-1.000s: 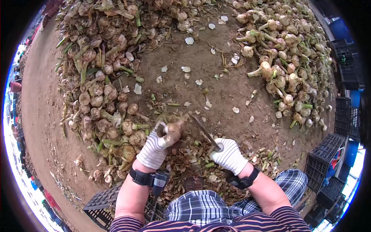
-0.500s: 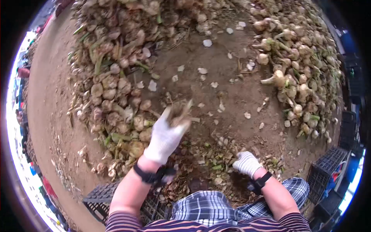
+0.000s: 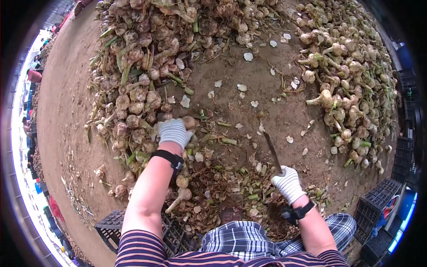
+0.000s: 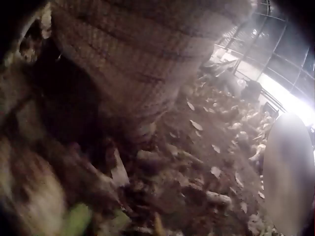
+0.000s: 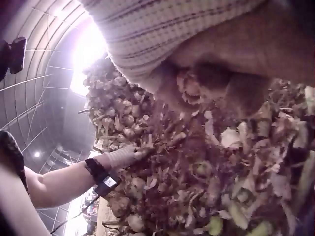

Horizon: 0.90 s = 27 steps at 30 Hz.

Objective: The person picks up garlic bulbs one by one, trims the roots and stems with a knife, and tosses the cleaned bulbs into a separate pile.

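Note:
My left hand, in a striped white glove, reaches to the near edge of the left pile of garlic. A garlic bulb shows right at its thumb side; the fingers are mostly hidden beneath the hand, and I cannot tell whether they grip it. In the left wrist view the glove fills the top, dark and blurred. My right hand, gloved alike, grips a knife by its handle, the long dark blade pointing forward over the soil. The right wrist view shows the curled fingers and the handle's end.
A second garlic pile lies to the right. Cut stems and skins litter the ground before my knees, and loose garlic lies by the left forearm. Black crates stand at the left and right.
Earlier, the left hand held a garlic bulb near the knife; it swung forward, then back left to the pile. The right hand moved right and down with the knife. The head view shifted.

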{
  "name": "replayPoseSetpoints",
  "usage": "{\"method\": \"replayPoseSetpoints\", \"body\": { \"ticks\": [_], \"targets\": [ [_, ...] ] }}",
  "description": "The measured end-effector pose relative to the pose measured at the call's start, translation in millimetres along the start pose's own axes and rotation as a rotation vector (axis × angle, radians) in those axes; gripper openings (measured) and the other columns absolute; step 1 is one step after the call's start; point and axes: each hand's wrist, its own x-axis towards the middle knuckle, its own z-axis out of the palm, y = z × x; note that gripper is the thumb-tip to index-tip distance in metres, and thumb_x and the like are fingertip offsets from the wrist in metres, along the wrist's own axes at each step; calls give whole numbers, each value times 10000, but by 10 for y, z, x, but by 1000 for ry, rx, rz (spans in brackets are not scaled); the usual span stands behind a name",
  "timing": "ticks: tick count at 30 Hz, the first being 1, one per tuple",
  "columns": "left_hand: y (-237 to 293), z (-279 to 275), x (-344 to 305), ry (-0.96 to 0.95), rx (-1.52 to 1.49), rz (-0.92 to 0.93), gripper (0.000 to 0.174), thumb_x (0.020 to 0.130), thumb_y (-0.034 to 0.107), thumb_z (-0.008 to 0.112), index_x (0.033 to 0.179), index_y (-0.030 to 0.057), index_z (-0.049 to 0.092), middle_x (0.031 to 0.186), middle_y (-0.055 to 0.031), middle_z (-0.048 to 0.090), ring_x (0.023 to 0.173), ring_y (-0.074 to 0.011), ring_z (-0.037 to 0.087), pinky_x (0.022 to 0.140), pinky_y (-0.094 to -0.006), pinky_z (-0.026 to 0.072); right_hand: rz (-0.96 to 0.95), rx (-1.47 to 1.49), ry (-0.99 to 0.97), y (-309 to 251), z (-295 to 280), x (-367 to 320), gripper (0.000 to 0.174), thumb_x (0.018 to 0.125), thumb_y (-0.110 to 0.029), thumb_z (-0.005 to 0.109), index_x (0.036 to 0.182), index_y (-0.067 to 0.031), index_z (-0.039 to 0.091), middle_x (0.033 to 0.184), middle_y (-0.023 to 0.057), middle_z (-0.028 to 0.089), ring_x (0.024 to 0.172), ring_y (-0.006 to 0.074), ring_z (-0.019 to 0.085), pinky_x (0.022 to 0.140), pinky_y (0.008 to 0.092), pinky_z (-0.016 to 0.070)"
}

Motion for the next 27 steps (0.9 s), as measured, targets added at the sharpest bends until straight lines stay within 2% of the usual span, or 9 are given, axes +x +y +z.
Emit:
{"method": "replayPoseSetpoints", "body": {
  "ticks": [4, 7, 10, 13, 15, 16, 19, 23, 27],
  "targets": [
    [328, 324, 68, 355, -25, 38, 662, 764, 540, 647, 1236, 98, 503, 1138, -130, 612, 1076, -257, 590, 933, -440, 408, -124, -86, 38, -226, 32, 103, 73, 672, -106, 572, 692, -36, 562, 556, 76, 551, 505, 191, 500, 518, 331, 431],
    [447, 184, 48, 227, -407, -36, 582, 766, 444, 690, 1186, 87, 502, 1104, -143, 616, 1034, -261, 595, 885, -413, 442, -207, -266, 96, -384, -75, 95, 57, 689, -92, 557, 713, -43, 574, 559, 108, 560, 486, 227, 514, 499, 331, 429],
    [636, 448, -62, 199, -1639, 434, 389, 851, 230, 617, 1159, 41, 472, 1032, -142, 591, 964, -193, 587, 834, -316, 491, -292, -348, 119, -816, -295, -104, 122, 721, -210, 584, 760, -100, 620, 650, 165, 607, 632, 342, 612, 558, 416, 485],
    [739, 285, -661, 129, -1865, 681, 256, 930, 127, 487, 1161, 23, 455, 1030, -65, 574, 869, -175, 565, 802, -283, 499, -453, -537, 108, -919, -308, -94, 137, 707, -213, 599, 789, -108, 633, 664, 152, 618, 634, 330, 622, 549, 409, 489],
    [723, 421, -768, -318, -2215, 721, 548, 835, 79, 652, 1294, 58, 353, 1115, -80, 531, 998, -145, 535, 862, -295, 481, -455, -537, 92, -996, -288, -141, 137, 694, -200, 600, 787, -103, 627, 675, 147, 621, 634, 332, 622, 551, 413, 490],
    [735, 211, -1005, 194, -1545, 829, 281, 949, 131, 440, 1214, 46, 399, 1078, -74, 555, 900, -200, 581, 808, -309, 512, -477, -546, 81, -1007, -274, -151, 134, 694, -198, 599, 781, -99, 623, 677, 149, 618, 631, 337, 618, 550, 416, 488],
    [699, 450, -853, -105, -1787, 738, 668, 725, 68, 757, 1264, 58, 361, 1077, -69, 576, 934, -168, 574, 820, -303, 491, -529, -534, 76, -1072, -214, -205, 122, 700, -193, 596, 763, -90, 610, 686, 156, 613, 625, 350, 608, 548, 428, 482],
    [928, 731, -810, -170, -2008, 657, 456, 816, 86, 646, 1190, 73, 387, 1028, -63, 547, 884, -170, 568, 757, -318, 513, -555, -416, 30, -1143, -103, -232, 128, 709, -199, 598, 770, -88, 615, 674, 155, 610, 632, 355, 608, 553, 429, 483],
    [941, 849, -855, 394, -1167, 871, 445, 806, 179, 683, 1147, 81, 415, 893, -59, 587, 867, -169, 575, 747, -291, 499, -592, -347, 58, -908, -21, -137, 132, 741, -216, 590, 810, -125, 656, 673, 150, 613, 620, 346, 607, 543, 405, 490]
  ]
}}
